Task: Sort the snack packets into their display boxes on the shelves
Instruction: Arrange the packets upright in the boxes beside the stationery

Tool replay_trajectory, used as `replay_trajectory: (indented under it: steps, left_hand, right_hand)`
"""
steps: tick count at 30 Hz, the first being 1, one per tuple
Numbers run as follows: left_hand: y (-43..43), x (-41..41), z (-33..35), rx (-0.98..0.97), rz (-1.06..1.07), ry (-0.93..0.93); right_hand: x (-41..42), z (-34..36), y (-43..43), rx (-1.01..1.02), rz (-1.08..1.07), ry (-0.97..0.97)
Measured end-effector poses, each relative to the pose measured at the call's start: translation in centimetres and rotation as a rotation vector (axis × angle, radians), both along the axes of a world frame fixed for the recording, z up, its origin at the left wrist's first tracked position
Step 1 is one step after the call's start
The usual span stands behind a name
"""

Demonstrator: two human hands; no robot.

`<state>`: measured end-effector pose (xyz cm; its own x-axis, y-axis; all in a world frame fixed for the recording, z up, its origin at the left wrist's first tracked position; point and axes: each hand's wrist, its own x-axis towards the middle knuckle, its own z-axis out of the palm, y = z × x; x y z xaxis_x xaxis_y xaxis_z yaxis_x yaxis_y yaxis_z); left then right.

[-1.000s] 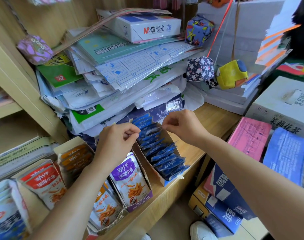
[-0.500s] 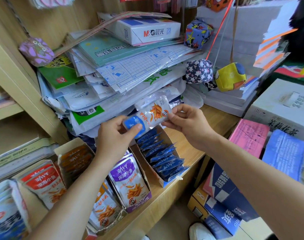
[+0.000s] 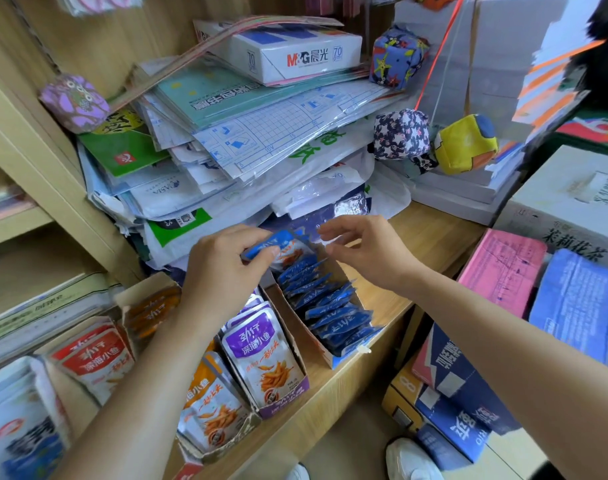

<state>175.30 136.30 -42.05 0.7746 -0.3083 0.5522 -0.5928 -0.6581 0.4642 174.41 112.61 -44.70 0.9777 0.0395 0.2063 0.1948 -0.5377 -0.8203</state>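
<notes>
My left hand (image 3: 222,268) pinches a blue snack packet (image 3: 278,247) at the back end of the blue display box (image 3: 333,355), which holds a row of several blue packets (image 3: 326,299). My right hand (image 3: 361,251) hovers just right of that packet with fingers loosely curled, holding nothing. To the left stand display boxes with purple packets (image 3: 261,348), orange packets (image 3: 212,407) and red packets (image 3: 94,358).
A tall stack of papers and plastic sleeves (image 3: 226,133) leans right behind the boxes, topped by a white paper ream (image 3: 295,53). Fabric cubes (image 3: 399,133) hang at the right. Cartons (image 3: 572,202) and a pink packet (image 3: 500,268) crowd the right side. The wooden shelf edge (image 3: 330,403) runs in front.
The packet, held up in both hands half a second ago, has come down to the back of the blue box. My right hand has let go of it; my left still holds it.
</notes>
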Motion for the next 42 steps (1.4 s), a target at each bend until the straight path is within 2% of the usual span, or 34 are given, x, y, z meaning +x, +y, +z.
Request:
replay_trajectory:
  steps: [5, 8, 10, 14, 18, 22, 25, 27, 30, 32, 35, 38, 42]
  left_hand:
    - [-1.5, 1.0, -1.3, 0.193, -0.016, 0.099]
    - [-1.5, 0.8, -1.2, 0.011, -0.058, 0.239]
    - [-1.2, 0.8, -1.1, -0.098, -0.045, 0.263]
    - [-0.7, 0.9, -1.4, -0.05, -0.029, 0.328]
    - [0.4, 1.6, -1.8, -0.014, 0.019, 0.253]
    - [0.4, 1.8, -2.3, 0.158, 0.017, 0.193]
    - [-0.2, 2.1, -2.2, 0.201, 0.02, 0.149]
    - [-0.4, 2.2, -2.4, 0.2, 0.026, 0.127]
    - [-0.2, 2.4, -2.4, 0.071, 0.052, 0.098]
    - [0.1, 2.4, -2.1, 0.008, 0.053, 0.128]
    - [0.4, 2.0, -1.9, 0.132, 0.041, 0.231]
    - [1.0, 0.7, -1.6, 0.087, 0.034, 0.247]
    - [1.8, -1.8, -1.8, 0.092, -0.033, 0.347]
  right_hand:
    - [0.2, -0.3, 1.1, -0.118, 0.022, -0.032]
    - [0.3, 0.1, 1.4, -0.122, 0.011, -0.085]
    - [0.4, 0.2, 1.5, -0.104, -0.012, -0.158]
    - [0.7, 0.1, 1.8, -0.163, 0.017, -0.196]
    - [0.8, -0.3, 1.1, -0.281, 0.091, -0.096]
    - [0.4, -0.3, 0.8, -0.262, 0.152, -0.101]
    - [-0.2, -0.4, 1.0, -0.286, 0.19, -0.115]
    - [-0.4, -0.6, 0.9, -0.287, 0.181, -0.148]
    - [-0.5, -0.6, 1.0, -0.275, 0.164, -0.171]
    - [-0.5, -0.6, 0.8, -0.242, 0.153, -0.157]
    - [-0.8, -0.2, 0.3, -0.175, 0.096, -0.096]
    - [-1.6, 0.2, -1.0, -0.1, 0.034, 0.021]
    - [-3.6, -0.2, -2.6, -0.061, 0.1, 0.2]
